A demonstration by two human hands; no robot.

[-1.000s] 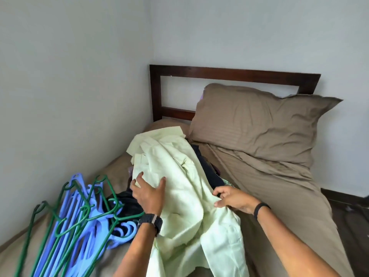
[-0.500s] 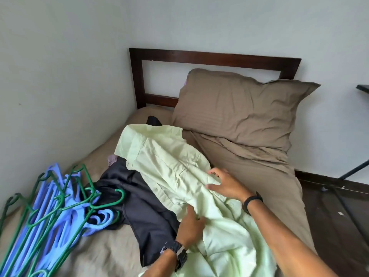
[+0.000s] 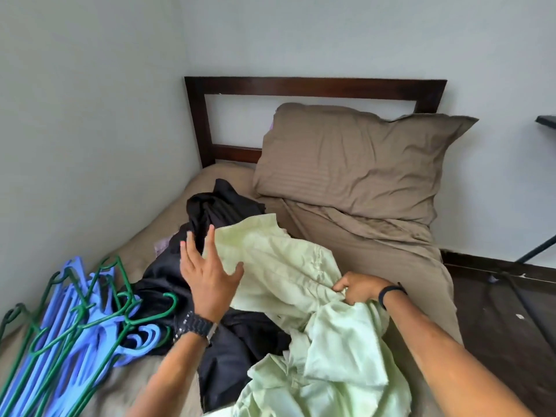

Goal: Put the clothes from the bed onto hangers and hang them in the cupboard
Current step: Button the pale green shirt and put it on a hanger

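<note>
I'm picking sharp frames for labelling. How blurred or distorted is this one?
Head view: the left hand and the blue and green plastic hangers are motion-smeared; the brown striped pillow stays fairly crisp; the wide lens bows the dark wooden headboard; light is soft, without glare.

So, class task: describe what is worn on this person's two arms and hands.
Both forearms are bare, with no sleeves in view. The left wrist carries a chunky black watch with a link-style strap. The right wrist carries a slim plain black band. No gloves or rings show.
</note>
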